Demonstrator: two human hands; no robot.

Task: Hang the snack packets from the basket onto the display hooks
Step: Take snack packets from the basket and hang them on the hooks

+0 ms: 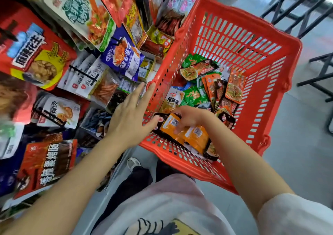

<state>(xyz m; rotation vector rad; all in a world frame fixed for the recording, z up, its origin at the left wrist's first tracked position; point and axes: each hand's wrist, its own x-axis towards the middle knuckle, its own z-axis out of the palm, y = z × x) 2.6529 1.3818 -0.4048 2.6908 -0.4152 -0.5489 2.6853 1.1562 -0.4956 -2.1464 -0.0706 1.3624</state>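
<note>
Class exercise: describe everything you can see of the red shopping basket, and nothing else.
The red basket looks like moulded plastic, with slotted lattice walls, a perforated floor and a thick smooth rim. It sits tilted beside the display of hanging packets, its mouth open to the camera. Loose snack packets in green, orange and black lie heaped inside. The left hand touches its near rim with straight fingers; the right hand reaches inside, gripping orange packets.
</note>
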